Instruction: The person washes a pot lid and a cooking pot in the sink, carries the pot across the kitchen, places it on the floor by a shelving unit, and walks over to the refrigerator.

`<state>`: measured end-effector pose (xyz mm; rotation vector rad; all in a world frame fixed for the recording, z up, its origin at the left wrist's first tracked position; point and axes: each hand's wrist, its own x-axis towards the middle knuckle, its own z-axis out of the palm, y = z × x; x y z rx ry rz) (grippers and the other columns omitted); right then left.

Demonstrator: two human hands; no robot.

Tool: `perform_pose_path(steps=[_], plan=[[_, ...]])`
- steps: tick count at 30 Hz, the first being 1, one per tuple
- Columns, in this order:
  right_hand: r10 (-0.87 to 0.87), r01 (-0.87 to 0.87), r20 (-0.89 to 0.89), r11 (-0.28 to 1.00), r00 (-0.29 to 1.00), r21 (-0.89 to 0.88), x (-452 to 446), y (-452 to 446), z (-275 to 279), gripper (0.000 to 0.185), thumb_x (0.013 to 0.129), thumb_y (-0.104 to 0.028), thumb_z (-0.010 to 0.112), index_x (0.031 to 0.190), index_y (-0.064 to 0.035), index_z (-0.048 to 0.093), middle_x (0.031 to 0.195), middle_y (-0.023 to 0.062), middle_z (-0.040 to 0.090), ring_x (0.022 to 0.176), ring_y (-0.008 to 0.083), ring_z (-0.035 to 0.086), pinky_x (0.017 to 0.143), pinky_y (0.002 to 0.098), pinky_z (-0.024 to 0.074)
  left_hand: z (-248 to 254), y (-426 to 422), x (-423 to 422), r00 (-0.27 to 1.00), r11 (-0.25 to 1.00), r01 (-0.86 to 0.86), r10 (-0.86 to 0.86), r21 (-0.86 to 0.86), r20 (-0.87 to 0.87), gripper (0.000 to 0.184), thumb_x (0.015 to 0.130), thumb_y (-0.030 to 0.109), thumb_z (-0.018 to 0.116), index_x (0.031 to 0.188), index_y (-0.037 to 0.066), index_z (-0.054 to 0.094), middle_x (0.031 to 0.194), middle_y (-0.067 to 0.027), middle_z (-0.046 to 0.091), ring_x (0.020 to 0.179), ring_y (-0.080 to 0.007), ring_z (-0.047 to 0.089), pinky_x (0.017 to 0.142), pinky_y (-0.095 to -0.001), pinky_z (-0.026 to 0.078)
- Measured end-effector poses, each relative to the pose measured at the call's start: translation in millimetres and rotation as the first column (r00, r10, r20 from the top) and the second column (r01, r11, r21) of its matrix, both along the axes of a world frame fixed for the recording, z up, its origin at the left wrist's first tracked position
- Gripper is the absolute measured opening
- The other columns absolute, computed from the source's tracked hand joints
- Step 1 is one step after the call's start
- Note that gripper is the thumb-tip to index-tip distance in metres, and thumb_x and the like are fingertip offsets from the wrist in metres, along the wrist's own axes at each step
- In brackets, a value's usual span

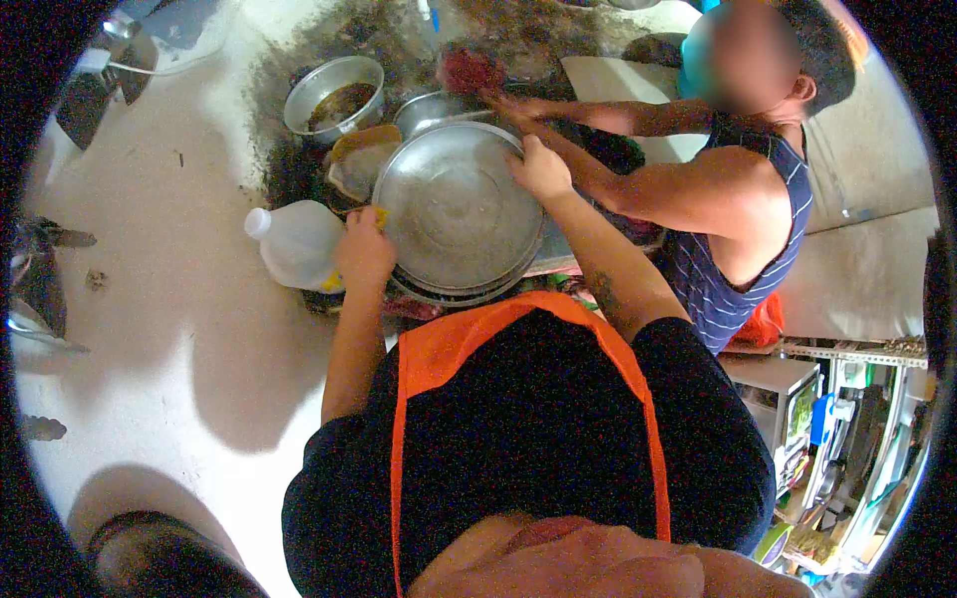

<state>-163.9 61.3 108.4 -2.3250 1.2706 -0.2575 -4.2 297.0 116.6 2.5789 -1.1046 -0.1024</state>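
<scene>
A large round metal pan or lid (464,199), grey and worn, lies in front of me over a darker rim (469,297). My right hand (541,169) grips its upper right edge, fingers curled over the rim. At its left edge, my left hand (366,249) is closed around a small yellow piece (381,215), perhaps a cloth or sponge, pressed close to the rim; the fingers partly hide it. Left of that hand stands a translucent plastic jug (299,244) with a white cap. A brown, pale-faced padded piece (361,164) lies just above the left hand.
A metal pot (335,98) with brown liquid stands at the back left. Behind the pan is another metal vessel (439,112). At right, a person in a striped sleeveless top (723,249) reaches across near a dark red bundle (471,72). Shelves (837,448) stand lower right.
</scene>
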Motion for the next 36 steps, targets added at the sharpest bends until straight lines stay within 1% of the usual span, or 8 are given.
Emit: perform_pose_path(steps=[4,6,10,12,15,21,24,36], plan=[[-0.015,0.014,-0.013,1.000,1.000,-0.012,6,0,-5,0.040,0.074,-0.037,0.053,0.098,-0.0051,0.048,0.090,0.0212,0.059,0.085,0.0364,0.057,0.075,0.0448,0.0450,-9,1,8,1.000,1.000,0.011,-0.011,-0.019,0.024,0.029,0.072,0.009,0.050,0.101,0.008,0.047,0.106,-0.0157,0.048,0.090,-0.0358,0.052,0.072,-0.0443,0.044],[-0.005,0.006,0.028,0.999,1.000,-0.041,3,-2,-8,0.040,0.074,-0.036,0.054,0.099,-0.0051,0.048,0.090,0.0208,0.059,0.085,0.0363,0.057,0.075,0.0447,0.0448,-7,1,5,0.999,1.000,0.030,-0.030,-0.003,0.033,0.028,0.073,0.010,0.050,0.101,0.008,0.047,0.104,-0.0160,0.048,0.088,-0.0362,0.052,0.071,-0.0444,0.044],[0.011,-0.011,0.000,1.000,1.000,-0.020,4,-1,-5,0.039,0.074,-0.034,0.054,0.101,-0.0054,0.048,0.090,0.0208,0.059,0.086,0.0363,0.057,0.076,0.0448,0.0445,-2,1,4,1.000,1.000,0.019,-0.019,-0.002,0.000,0.026,0.074,0.011,0.051,0.099,0.007,0.046,0.103,-0.0163,0.048,0.087,-0.0365,0.052,0.070,-0.0446,0.044],[0.001,-0.001,0.010,0.999,1.000,-0.036,2,-1,-4,0.038,0.075,-0.032,0.054,0.101,-0.0059,0.047,0.091,0.0208,0.059,0.086,0.0361,0.057,0.075,0.0449,0.0446,-3,1,1,1.000,0.998,0.025,-0.025,-0.054,0.000,0.025,0.074,0.011,0.053,0.097,0.007,0.046,0.102,-0.0162,0.047,0.086,-0.0366,0.052,0.070,-0.0448,0.044],[0.017,-0.016,0.039,0.999,0.999,-0.040,-1,-3,-6,0.038,0.075,-0.032,0.054,0.101,-0.0062,0.047,0.091,0.0207,0.059,0.086,0.0361,0.057,0.075,0.0449,0.0446,-1,1,-2,1.000,0.999,0.014,-0.014,-0.048,-0.004,0.026,0.073,0.012,0.055,0.097,0.007,0.046,0.102,-0.0162,0.048,0.086,-0.0367,0.052,0.070,-0.0448,0.044],[-0.015,0.015,-0.037,1.000,0.999,0.003,0,-1,2,0.039,0.075,-0.033,0.055,0.102,-0.0064,0.047,0.092,0.0207,0.059,0.087,0.0363,0.056,0.075,0.0448,0.0445,-5,2,0,0.999,0.995,0.042,-0.039,-0.087,0.029,0.026,0.073,0.012,0.055,0.097,0.007,0.046,0.102,-0.0162,0.048,0.086,-0.0366,0.052,0.069,-0.0447,0.044],[-0.005,0.005,-0.001,1.000,1.000,-0.012,-2,1,2,0.039,0.075,-0.033,0.055,0.102,-0.0064,0.046,0.091,0.0212,0.059,0.087,0.0370,0.056,0.075,0.0449,0.0445,-7,2,0,0.998,0.993,0.045,-0.040,-0.105,0.048,0.026,0.073,0.013,0.055,0.097,0.007,0.046,0.102,-0.0158,0.048,0.086,-0.0366,0.053,0.068,-0.0449,0.044],[-0.007,0.007,0.000,0.999,1.000,-0.032,-3,1,2,0.038,0.074,-0.032,0.056,0.099,-0.0049,0.047,0.089,0.0218,0.059,0.085,0.0377,0.057,0.073,0.0465,0.0449,-5,1,-2,1.000,0.999,0.003,-0.003,-0.043,0.014,0.028,0.073,0.012,0.053,0.099,0.009,0.046,0.105,-0.0132,0.047,0.086,-0.0359,0.053,0.068,-0.0453,0.044]])
